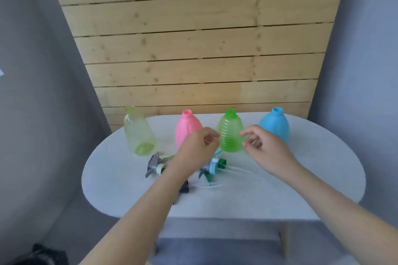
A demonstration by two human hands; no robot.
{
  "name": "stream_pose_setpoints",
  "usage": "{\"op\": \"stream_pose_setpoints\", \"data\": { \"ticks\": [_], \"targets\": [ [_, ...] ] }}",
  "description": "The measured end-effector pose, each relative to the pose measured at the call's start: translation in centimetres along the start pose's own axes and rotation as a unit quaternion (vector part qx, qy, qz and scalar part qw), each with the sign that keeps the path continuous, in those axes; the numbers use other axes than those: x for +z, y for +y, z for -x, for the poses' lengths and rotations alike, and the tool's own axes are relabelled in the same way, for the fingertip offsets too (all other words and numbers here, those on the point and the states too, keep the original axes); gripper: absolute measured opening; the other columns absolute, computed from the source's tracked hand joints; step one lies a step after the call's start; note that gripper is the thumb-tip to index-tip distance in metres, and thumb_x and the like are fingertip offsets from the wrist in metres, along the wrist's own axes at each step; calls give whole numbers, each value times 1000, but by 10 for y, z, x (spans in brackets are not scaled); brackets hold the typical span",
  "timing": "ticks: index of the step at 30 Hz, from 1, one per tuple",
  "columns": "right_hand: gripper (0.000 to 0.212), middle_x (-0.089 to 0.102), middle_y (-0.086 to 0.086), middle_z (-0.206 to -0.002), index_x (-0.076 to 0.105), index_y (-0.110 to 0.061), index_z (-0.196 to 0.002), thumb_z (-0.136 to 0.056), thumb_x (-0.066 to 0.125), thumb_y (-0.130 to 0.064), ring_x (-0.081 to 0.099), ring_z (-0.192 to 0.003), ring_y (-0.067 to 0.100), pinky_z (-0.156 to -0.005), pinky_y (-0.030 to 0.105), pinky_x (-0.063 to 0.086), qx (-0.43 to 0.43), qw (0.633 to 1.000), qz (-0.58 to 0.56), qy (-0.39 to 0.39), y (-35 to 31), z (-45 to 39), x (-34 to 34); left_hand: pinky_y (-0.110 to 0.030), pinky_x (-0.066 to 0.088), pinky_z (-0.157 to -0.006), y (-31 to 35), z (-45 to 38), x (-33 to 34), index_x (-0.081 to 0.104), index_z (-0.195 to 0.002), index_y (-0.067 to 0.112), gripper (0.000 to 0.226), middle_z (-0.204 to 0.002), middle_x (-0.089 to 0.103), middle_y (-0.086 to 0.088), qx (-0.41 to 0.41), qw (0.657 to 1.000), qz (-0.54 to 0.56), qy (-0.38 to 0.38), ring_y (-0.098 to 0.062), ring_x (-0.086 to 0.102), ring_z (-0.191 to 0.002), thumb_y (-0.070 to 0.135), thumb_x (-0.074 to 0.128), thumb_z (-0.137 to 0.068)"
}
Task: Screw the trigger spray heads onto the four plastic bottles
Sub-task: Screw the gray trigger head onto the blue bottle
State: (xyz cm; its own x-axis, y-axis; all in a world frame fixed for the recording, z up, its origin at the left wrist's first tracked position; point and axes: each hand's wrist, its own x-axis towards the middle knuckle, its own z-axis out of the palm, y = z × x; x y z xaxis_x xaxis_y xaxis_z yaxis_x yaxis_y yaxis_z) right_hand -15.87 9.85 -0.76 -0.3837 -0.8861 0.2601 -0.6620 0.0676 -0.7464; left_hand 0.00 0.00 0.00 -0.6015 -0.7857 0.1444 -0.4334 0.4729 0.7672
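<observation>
Four open-necked bottles stand in a row at the back of the white oval table (323, 168): a pale yellow bottle (139, 131), a pink bottle (187, 127), a green bottle (229, 133) and a blue bottle (274, 123). Trigger spray heads lie in front of them: a grey one (154, 164) at the left, a blue and a green one (212, 168) together with their white tubes, and a dark one (184, 186) partly hidden under my left forearm. My left hand (197, 145) and my right hand (266, 148) hover on either side of the green bottle, fingers loosely curled, holding nothing.
A wooden plank wall rises right behind the bottles, with grey walls on both sides. The table's front edge is near my elbows. A dark object (47, 254) lies on the floor at the lower left.
</observation>
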Motion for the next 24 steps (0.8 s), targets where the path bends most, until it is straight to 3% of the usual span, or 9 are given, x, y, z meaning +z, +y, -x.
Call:
{"op": "stream_pose_setpoints", "data": {
  "ticks": [2, 4, 9, 11, 14, 16, 21, 24],
  "targets": [
    [17, 58, -4, -84, 61, -19, -102, -85, 62, -18, 56, -67, 14, -64, 16, 42, 1, 999, 39, 36, 8, 2, -1, -18, 48, -74, -8, -1, 9, 63, -113, 15, 26, -110, 67, -4, -34, 998, -42, 19, -16, 60, -91, 21, 51, -91],
    [22, 56, -1, -93, 61, -17, -105, -84, 64, -23, 56, -73, 17, -71, 28, 46, 12, 994, 93, 53, 18, 1, 1, -32, 49, -85, -20, -4, 19, 60, -118, 14, 35, -119, 61, -8, -64, 991, -121, 1, -24, 60, -99, 33, 53, -90],
    [31, 55, -1, -101, 59, -18, -108, -82, 65, -33, 57, -93, 22, -78, 34, 47, 29, 985, 150, 77, 29, -9, 0, -37, 42, -90, -40, -13, 25, 48, -130, 18, 60, -126, 47, -12, -102, 970, -221, -16, -32, 47, -113, 54, 55, -83],
    [32, 56, 1, -104, 59, -18, -108, -82, 65, -35, 58, -94, 23, -80, 37, 49, 36, 985, 156, 66, 33, -9, 1, -37, 41, -86, -47, -13, 26, 47, -129, 19, 61, -123, 45, -12, -119, 962, -243, -45, -33, 47, -110, 57, 54, -82],
    [30, 55, 1, -104, 59, -19, -106, -82, 65, -35, 57, -91, 21, -78, 36, 49, 39, 985, 155, 63, 37, -8, -1, -29, 39, -60, -51, -13, 25, 50, -114, 18, 54, -106, 49, -8, -135, 968, -201, -69, -27, 55, -82, 59, 55, -80],
    [28, 55, 0, -103, 59, -20, -105, -82, 65, -35, 56, -87, 18, -76, 34, 47, 38, 985, 157, 62, 40, -6, -2, -27, 32, -51, -53, -12, 25, 51, -105, 16, 48, -90, 53, -3, -127, 974, -175, -70, -22, 53, -71, 58, 56, -81],
    [26, 52, -5, -100, 60, -20, -104, -82, 64, -34, 49, -81, 9, -71, 29, 41, 31, 985, 162, 53, 44, 1, -6, -24, 29, -51, -51, -10, 26, 52, -105, 13, 50, -74, 45, 9, -121, 980, -149, -61, -14, 45, -69, 55, 63, -78],
    [28, 54, -2, -102, 59, -20, -106, -82, 64, -34, 53, -85, 14, -75, 31, 45, 44, 984, 164, 59, 44, 5, -11, -26, 36, -57, -50, -8, 28, 52, -116, 15, 55, -89, 53, 5, -133, 982, -124, -52, -20, 51, -83, 51, 66, -77]
  ]
}}
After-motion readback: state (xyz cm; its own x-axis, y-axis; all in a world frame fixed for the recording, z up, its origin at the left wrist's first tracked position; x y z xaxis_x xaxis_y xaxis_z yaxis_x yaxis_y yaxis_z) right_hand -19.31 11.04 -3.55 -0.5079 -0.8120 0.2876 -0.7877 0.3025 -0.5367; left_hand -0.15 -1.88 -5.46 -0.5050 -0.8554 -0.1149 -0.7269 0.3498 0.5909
